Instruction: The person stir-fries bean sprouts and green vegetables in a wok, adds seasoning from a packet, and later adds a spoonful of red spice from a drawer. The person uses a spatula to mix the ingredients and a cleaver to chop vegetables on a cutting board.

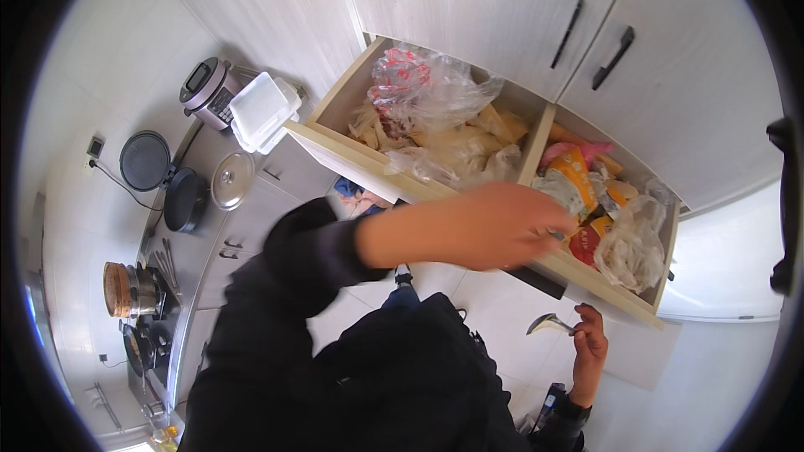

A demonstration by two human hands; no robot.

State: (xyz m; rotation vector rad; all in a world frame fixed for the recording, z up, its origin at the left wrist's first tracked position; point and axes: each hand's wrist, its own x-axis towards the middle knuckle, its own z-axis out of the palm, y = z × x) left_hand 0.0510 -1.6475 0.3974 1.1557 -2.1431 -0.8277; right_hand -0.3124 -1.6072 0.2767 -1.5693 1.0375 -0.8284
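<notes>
My left hand [468,226], blurred by motion, is above the front edge of a pulled-out wooden drawer [352,141]. Its fingers are curled, and their inner side is hidden, so I cannot tell whether they hold anything. Lower right, in front of the drawer, my right hand [589,345] grips a metal spoon [548,323] by its handle. A divider [537,144] splits the drawer. Crumpled clear plastic bags [433,88] fill the left compartment. In the right one lie an orange packet [575,179], a red packet [585,243] and a knotted clear bag [634,242].
Cabinet doors with black handles [612,58] rise behind the drawer. Along the left counter are an electric pressure cooker [210,91], white plastic containers [260,103], an opened electric griddle [183,199], a glass lid [232,180], a bamboo steamer [117,289] and a frying pan [134,348].
</notes>
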